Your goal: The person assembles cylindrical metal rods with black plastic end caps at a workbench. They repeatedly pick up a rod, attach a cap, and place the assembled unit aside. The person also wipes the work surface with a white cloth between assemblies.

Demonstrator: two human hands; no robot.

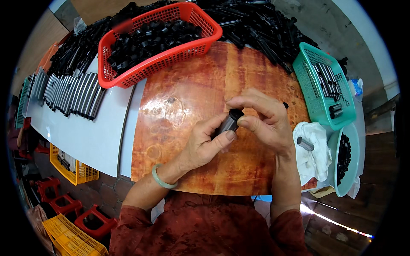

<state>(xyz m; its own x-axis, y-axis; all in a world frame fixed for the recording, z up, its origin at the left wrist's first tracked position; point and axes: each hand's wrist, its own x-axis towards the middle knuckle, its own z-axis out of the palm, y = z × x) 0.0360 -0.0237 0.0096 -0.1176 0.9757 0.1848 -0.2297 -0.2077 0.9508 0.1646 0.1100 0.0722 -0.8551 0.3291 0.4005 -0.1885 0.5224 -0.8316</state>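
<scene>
Left to right, with the clock dial centred on the held piece and twelve pointing away from the worker. Between nine and ten o'clock, a row of slender metallic tubes [74, 96] lies on a white board [81, 138]. Between ten and eleven, a red basket [162, 63] holds a heap of small black parts [156, 36]. At about seven to eight, the left hand [204, 144] grips a short dark tube [229, 124], its fingers closed round the barrel and its thumb laid along the near side. The tube is held tilted above the middle of the wooden surface [252, 170], a black end piece [235, 113] at its upper end. At about two, the right hand [265, 117] curves its thumb and fingers about that end; from where I stand, I cannot tell whether they pinch it. Between three and four lies a white cloth [316, 164] bearing a grey cylinder [305, 144]; a green basket of tubes [311, 100] stands nearer two.

Handling, as judged by eye: the tube is probably light, stiff and not fragile, though its smooth, glossy wall may slip or twist. The best hold is mid-barrel, leaving the end piece free for the opposite fingers.
</scene>
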